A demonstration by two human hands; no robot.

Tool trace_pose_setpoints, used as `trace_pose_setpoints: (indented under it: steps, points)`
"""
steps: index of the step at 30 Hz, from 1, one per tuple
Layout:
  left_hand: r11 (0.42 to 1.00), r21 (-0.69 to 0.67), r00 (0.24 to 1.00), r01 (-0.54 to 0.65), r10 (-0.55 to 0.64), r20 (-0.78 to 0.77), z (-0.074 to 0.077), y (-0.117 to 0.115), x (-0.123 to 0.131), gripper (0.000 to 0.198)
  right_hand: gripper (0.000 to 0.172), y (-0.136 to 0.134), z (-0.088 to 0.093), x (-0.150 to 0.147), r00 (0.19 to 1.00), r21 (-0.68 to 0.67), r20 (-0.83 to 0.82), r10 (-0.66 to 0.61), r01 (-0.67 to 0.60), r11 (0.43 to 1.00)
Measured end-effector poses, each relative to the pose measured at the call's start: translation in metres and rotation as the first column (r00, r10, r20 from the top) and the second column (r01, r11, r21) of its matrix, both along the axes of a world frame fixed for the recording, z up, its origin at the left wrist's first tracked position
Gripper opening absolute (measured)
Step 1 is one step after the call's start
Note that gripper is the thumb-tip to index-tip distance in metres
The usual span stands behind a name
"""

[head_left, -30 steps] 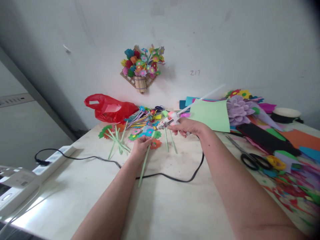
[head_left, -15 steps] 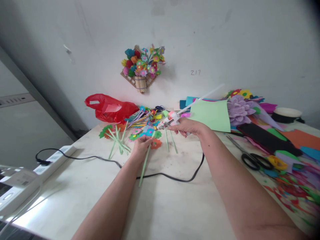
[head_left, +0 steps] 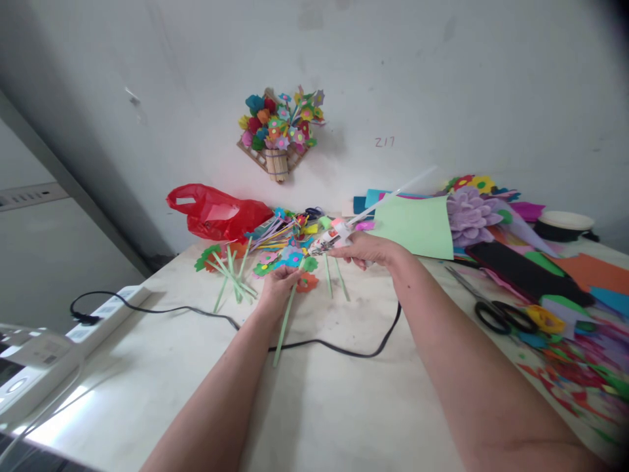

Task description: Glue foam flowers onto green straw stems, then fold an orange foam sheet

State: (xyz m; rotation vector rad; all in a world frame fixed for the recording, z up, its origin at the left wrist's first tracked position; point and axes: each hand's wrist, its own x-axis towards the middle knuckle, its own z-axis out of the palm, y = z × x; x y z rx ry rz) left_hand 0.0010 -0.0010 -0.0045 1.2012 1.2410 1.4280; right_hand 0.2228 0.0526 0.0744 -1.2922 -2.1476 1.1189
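Note:
Pinched in my left hand [head_left: 281, 286] is a light green foam strip [head_left: 284, 330], its upper end just past my fingertips and its lower end slanting toward me. My right hand [head_left: 366, 249] is closed round a white glue gun [head_left: 327, 242], whose nozzle is at the strip's upper end; whether they touch I cannot tell. A long clear glue stick [head_left: 393, 195] juts from the gun's back. Foam flowers [head_left: 289, 257] in blue, green and orange lie just behind my left hand. More green strips [head_left: 234, 278] lie left of it, and two others [head_left: 337, 278] to its right.
A black cord [head_left: 339, 351] crosses the table under my left arm to a white power strip [head_left: 118, 303]. At right lie scissors [head_left: 496, 311], foam scraps [head_left: 584, 373] and a green sheet [head_left: 415, 223]. A red bag [head_left: 216, 213] sits behind; a flower basket [head_left: 278, 141] hangs on the wall.
Almost nothing differs. The glue gun's nozzle stays by the strip's end, and the glue stick's far tip has shifted slightly left. Both hands keep their grip.

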Motion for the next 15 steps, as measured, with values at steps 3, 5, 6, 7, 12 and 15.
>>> trace_pose_setpoints:
  steps: [3, 5, 6, 7, 12, 15]
  points:
    - [1.0, 0.019, 1.0, 0.009, -0.009, -0.008, -0.0007, 0.0001, 0.0002, 0.028, 0.053, -0.0006, 0.0006, -0.0002, 1.0, 0.013, 0.002, -0.001, 0.001, 1.0]
    - [1.0, 0.023, 1.0, 0.011, -0.011, -0.006, -0.0003, -0.0003, 0.0006, 0.029, 0.052, -0.001, 0.001, -0.0002, 1.0, 0.017, -0.007, 0.003, -0.003, 1.0]
    - [1.0, 0.025, 1.0, 0.01, -0.01, -0.01, 0.0001, -0.0005, 0.0009, 0.029, 0.052, -0.0011, 0.0012, -0.0001, 1.0, 0.018, -0.006, 0.001, -0.001, 1.0]
    - [1.0, 0.027, 1.0, 0.009, -0.008, -0.016, 0.0004, -0.0007, 0.0011, 0.029, 0.052, -0.0012, 0.0014, 0.0, 1.0, 0.02, -0.002, -0.002, 0.002, 1.0]
    - [1.0, 0.031, 0.998, 0.003, -0.001, -0.057, -0.0007, 0.0005, 0.0003, 0.028, 0.053, -0.001, 0.0015, 0.0004, 1.0, 0.024, 0.023, -0.007, 0.007, 1.0]
    - [0.999, 0.037, 0.998, 0.003, 0.0, -0.067, -0.0028, 0.0017, -0.0008, 0.028, 0.053, -0.0008, 0.001, 0.0006, 1.0, 0.023, 0.013, 0.0, 0.0, 1.0]
